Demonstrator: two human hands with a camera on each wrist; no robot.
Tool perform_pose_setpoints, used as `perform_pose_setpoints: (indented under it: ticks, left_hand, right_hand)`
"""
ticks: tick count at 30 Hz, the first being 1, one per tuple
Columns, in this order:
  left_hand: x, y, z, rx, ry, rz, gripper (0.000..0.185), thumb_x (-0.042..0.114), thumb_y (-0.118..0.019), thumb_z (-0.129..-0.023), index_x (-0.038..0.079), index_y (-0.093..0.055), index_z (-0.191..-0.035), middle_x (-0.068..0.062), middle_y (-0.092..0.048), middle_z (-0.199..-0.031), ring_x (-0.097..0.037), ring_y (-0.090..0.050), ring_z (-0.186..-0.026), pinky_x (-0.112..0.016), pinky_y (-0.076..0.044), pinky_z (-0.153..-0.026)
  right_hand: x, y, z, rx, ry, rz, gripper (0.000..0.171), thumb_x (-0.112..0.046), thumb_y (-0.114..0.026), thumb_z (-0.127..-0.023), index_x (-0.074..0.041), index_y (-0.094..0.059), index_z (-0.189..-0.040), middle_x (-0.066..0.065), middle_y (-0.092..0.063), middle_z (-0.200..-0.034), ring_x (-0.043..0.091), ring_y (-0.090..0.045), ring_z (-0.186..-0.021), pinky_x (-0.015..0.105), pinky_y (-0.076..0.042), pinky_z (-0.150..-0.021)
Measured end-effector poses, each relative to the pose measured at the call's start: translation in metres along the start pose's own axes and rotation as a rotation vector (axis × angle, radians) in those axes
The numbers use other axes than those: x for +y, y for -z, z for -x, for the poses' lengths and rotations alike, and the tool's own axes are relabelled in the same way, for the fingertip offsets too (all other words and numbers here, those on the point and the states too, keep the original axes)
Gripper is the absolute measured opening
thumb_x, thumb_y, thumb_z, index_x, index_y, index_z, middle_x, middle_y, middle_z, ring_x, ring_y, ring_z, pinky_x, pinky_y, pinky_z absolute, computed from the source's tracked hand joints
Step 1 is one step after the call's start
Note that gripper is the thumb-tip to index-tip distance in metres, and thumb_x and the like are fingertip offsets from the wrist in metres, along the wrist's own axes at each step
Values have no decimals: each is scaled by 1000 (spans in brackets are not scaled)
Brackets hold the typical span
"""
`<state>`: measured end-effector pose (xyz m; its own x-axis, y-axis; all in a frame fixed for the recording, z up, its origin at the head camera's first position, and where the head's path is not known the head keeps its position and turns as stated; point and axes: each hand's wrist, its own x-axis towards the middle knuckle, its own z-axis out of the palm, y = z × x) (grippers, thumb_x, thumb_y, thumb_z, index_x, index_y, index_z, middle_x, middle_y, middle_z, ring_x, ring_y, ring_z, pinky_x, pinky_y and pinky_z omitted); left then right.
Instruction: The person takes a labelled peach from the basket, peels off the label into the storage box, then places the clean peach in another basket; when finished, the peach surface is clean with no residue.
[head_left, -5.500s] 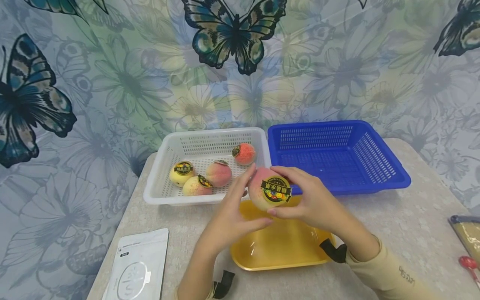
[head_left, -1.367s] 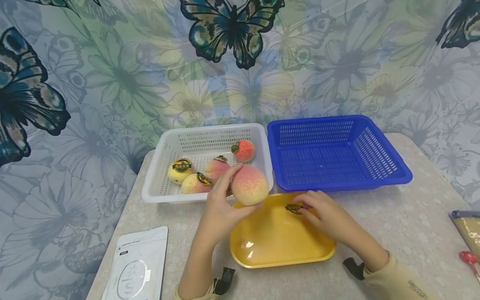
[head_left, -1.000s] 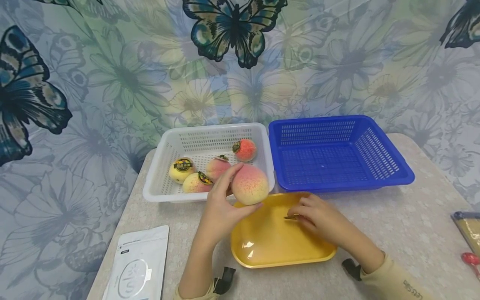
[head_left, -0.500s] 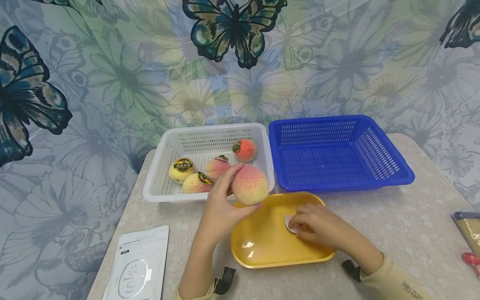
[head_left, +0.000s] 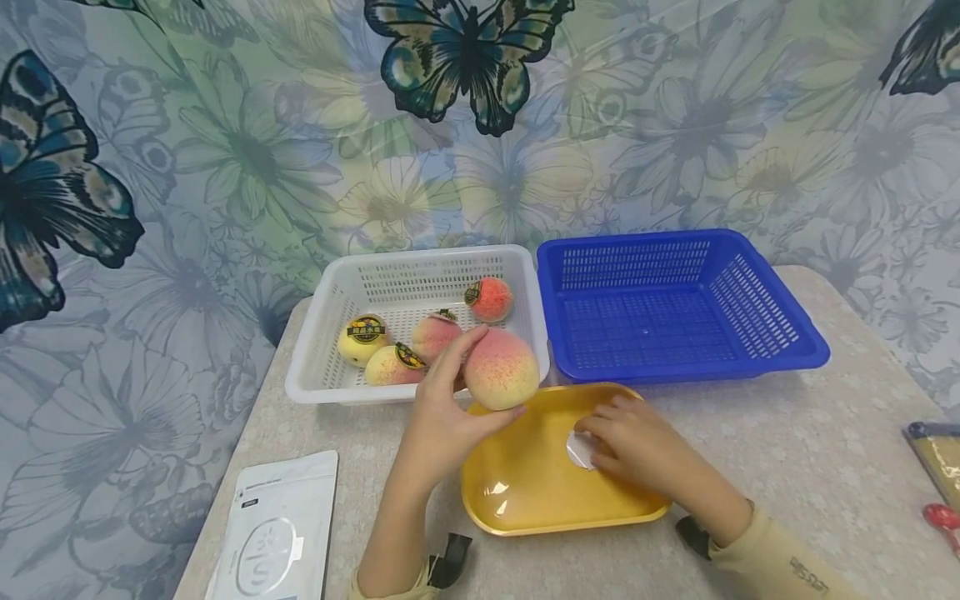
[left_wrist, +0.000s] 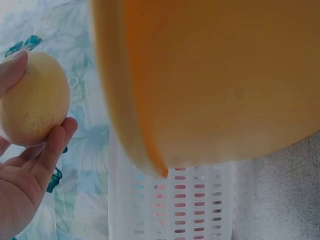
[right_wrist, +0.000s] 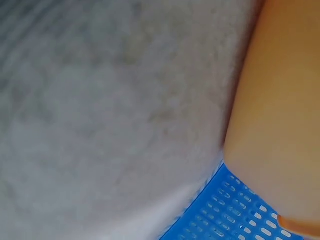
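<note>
The left hand holds a peach up over the far left corner of the yellow tray, thumb on the near side and fingers curled round the far side, the fruit just in front of the white basket. The right hand lies low inside the tray, to the right of the peach and a little nearer, its fingers bent down onto a small white sticker that lies on the tray floor; whether it pinches the sticker or only presses it cannot be told. The peach is round and plump, pale yellow below and speckled pink-red above, with a matt, slightly grainy skin; in the left wrist view the peach shows plain yellow with fine red dots between the thumb and fingers of the hand. The tray is smooth glossy plastic, shallow, with rounded corners. The white basket is slotted plastic and holds four smaller peaches with dark round labels. Right of it stands a blue basket of the same slotted make. The table has a pale, speckled stone-like top. A flat white pouch lies at the near left.
</note>
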<state>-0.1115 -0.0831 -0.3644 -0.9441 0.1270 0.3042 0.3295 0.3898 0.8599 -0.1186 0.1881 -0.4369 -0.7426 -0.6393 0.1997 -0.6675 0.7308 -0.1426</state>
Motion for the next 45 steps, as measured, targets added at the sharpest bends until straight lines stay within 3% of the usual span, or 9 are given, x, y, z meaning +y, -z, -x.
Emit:
perform_pose_setpoints:
  ticks: [7,14,22,27,31,38,41,43,45]
  left_hand:
    - [2,-1,-1,-1,3,4,92,20,-94,-66,34,-46,-144,11,-54,-137,-11,-56,-121,-37,-53,-98]
    - [3,-2,-1,-7,4,-8,92,20,-93,-66,35,-46,-144,11,-54,-138,-12,-57,-120,-38,-53,-97]
    - [3,-6,0,-37,1,-29,91,24,-93,-68,34,-45,-145,10,-53,-139,-11,-57,-120,-36,-54,-96]
    - [5,-7,2,-44,-18,-38,92,24,-93,-67,33,-45,-145,12,-54,-138,-10,-57,-121,-36,-54,-96]
    - [9,-6,3,-54,-15,-55,92,25,-93,-67,37,-44,-145,14,-54,-137,-8,-56,-121,-35,-54,-96]
    - [22,1,3,-97,-55,-120,92,27,-92,-69,36,-44,-146,14,-53,-138,-7,-57,-119,-34,-54,-94]
    - [28,3,2,-111,-89,-145,92,27,-92,-69,39,-42,-146,15,-52,-138,-7,-56,-117,-32,-54,-95]
    - [32,4,0,-115,-111,-167,92,27,-92,-69,39,-42,-146,15,-52,-139,-6,-56,-118,-32,-54,-97]
    - [37,4,-1,-119,-134,-190,92,28,-92,-69,38,-43,-146,15,-51,-141,-6,-55,-120,-33,-53,-98]
  right_hand:
    - [-2,0,1,-61,-39,-77,30,-19,-83,-77,-18,-73,-105,-5,-74,-101,19,-62,-95,47,-47,-96]
    - [-3,6,1,-58,-25,-115,27,-21,-80,-80,-16,-73,-106,-5,-73,-101,18,-62,-95,44,-49,-93]
    - [0,24,9,-36,-62,-242,26,-21,-75,-86,-16,-72,-111,-8,-70,-103,10,-62,-96,37,-54,-88]
    - [3,46,21,76,-104,-290,26,-23,-76,-87,-23,-70,-113,-14,-68,-101,5,-61,-95,32,-56,-82]
    - [17,61,32,237,-109,-280,33,-16,-82,-80,-23,-70,-110,-16,-67,-99,4,-60,-93,20,-51,-82]
    - [62,74,58,429,-237,-288,45,-5,-87,-70,-13,-71,-112,0,-68,-106,-8,-50,-103,2,-34,-91]
    - [82,78,71,449,-345,-278,48,-8,-87,-72,-9,-70,-117,7,-66,-112,1,-48,-109,15,-37,-92]
    - [96,80,77,445,-418,-287,52,-12,-87,-74,-6,-67,-121,14,-63,-120,18,-48,-116,34,-38,-100]
    - [111,82,82,434,-475,-297,58,-15,-87,-75,-3,-63,-126,22,-57,-127,37,-42,-121,55,-32,-99]
